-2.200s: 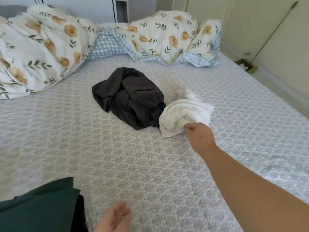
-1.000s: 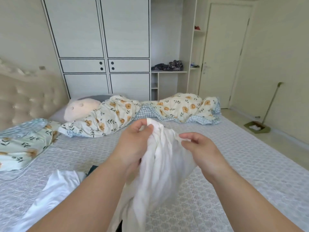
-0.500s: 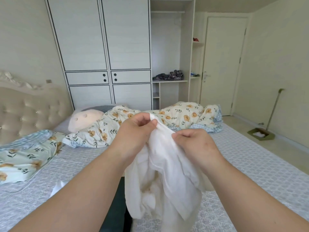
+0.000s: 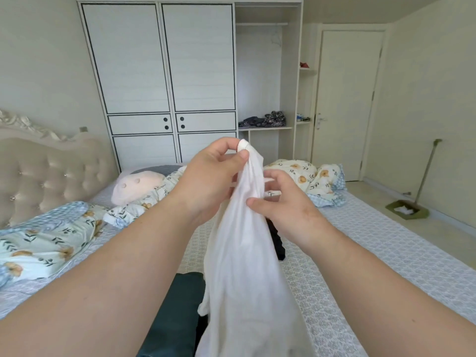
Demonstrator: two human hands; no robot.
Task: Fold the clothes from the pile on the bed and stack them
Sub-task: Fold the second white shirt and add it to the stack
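Observation:
A white garment (image 4: 244,266) hangs in the air in front of me, bunched lengthwise. My left hand (image 4: 211,176) pinches its top end between thumb and fingers. My right hand (image 4: 280,202) is lower, thumb on the front of the cloth and fingers behind it, holding a fold. A dark garment (image 4: 277,240) lies on the bed (image 4: 386,253) behind the white one, mostly hidden. A folded dark green piece (image 4: 177,313) lies on the bed near me, below my left forearm.
A floral duvet (image 4: 304,176) and pillows (image 4: 139,186) lie across the far side of the bed, with a tufted headboard (image 4: 51,176) at left. A white wardrobe (image 4: 159,81) stands behind. A broom and dustpan (image 4: 407,210) sit on the floor at right.
I took the white garment from the bed and raised it with both hands. Since half a second ago my left hand has lifted its end higher, and my right hand has slid down the cloth.

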